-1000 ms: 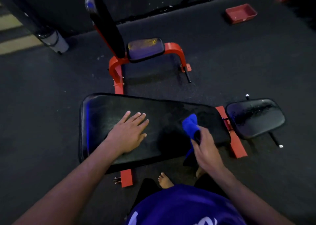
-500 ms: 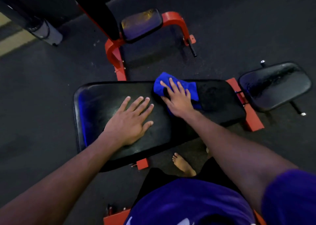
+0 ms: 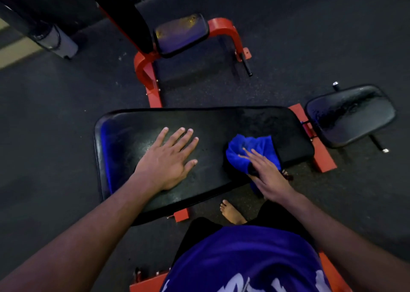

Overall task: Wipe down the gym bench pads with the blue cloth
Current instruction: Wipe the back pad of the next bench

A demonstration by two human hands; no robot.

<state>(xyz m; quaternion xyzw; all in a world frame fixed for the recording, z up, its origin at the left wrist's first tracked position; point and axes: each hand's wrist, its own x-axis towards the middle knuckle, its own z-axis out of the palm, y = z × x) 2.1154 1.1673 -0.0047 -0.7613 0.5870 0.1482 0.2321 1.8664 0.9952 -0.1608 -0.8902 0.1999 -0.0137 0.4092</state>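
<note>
A long black bench pad (image 3: 213, 123) lies across the middle of the head view on a red frame. My left hand (image 3: 168, 158) rests flat on its left-centre, fingers spread. The blue cloth (image 3: 255, 149) is bunched on the pad's near right part, and some of it hangs over the near edge. My right hand (image 3: 266, 174) presses on the cloth with straight fingers at that near edge. A smaller black seat pad (image 3: 350, 114) sits to the right. Another small pad (image 3: 182, 34) and an upright back pad (image 3: 124, 14) stand behind.
The red frame (image 3: 321, 158) sticks out under the pad's right end, with a red arch (image 3: 224, 29) behind. A grey post base (image 3: 57, 43) stands at far left. My bare foot (image 3: 230, 211) is on the dark rubber floor just before the bench.
My right hand has drawn the cloth from the pad's far edge back to its near right edge. My left hand has stayed flat on the pad.
</note>
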